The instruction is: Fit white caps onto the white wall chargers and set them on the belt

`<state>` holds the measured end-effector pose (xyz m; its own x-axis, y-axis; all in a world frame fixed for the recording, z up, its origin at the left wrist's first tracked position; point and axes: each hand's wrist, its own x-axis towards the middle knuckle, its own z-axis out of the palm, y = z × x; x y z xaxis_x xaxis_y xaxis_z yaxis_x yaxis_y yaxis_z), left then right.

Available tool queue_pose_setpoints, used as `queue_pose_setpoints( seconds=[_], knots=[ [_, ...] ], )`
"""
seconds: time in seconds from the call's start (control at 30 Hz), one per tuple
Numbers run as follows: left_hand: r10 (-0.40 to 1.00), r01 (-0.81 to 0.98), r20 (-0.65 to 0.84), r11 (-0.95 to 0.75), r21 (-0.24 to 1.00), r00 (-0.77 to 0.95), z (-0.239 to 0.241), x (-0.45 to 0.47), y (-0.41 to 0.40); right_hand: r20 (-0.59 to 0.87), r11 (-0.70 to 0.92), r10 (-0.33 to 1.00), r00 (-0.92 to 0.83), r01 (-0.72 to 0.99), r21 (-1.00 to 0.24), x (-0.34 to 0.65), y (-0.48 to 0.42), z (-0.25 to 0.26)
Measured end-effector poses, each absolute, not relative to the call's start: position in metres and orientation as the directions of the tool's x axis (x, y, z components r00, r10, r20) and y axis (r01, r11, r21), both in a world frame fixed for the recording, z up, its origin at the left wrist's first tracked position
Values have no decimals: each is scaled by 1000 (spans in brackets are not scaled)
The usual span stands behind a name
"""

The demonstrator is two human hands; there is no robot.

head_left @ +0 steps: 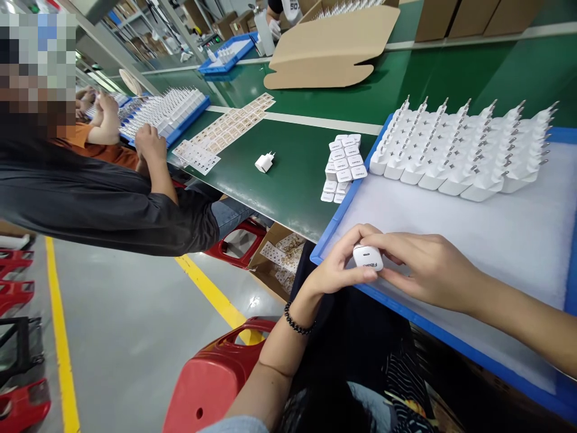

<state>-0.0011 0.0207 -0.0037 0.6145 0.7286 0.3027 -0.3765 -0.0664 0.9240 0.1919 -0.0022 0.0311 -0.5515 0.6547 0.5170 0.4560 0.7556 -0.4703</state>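
A small white charger plug [367, 257] is held between both my hands at the near edge of a blue tray [347, 201] lined with white foam. My left hand [340, 267] grips it from the left, thumb under it. My right hand [428, 267] pinches it from the right. At the far end of the tray stand several rows of white charger plugs [464, 153], prongs pointing up and away.
A stack of finished white plugs [343, 165] and one loose plug [264, 162] lie on the green belt [293, 192]. Label sheets [225, 129] lie farther left. A co-worker's hand [151, 144] works beside another blue tray [189, 123]. Cardboard box [333, 45] behind. Red stools below.
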Motion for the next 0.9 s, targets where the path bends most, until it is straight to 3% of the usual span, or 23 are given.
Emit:
queue_pose_setpoints(
  seconds=[0.13,0.43,0.67,0.9],
  knots=[
    [810,-297,162,16,955,563,1,5,17,516,744,668,-536,463,-482,191,-2,29],
    [763,-258,96,95,961,639,-4,-4,20,342,561,785,-517,360,-745,191,-2,36],
    [702,-358,195,91,929,685,-6,-2,21,305,511,809,-502,345,-788,190,-2,36],
    [677,-318,118,179,931,727,-11,-4,18,301,508,810,-504,345,-789,192,-4,36]
  ],
)
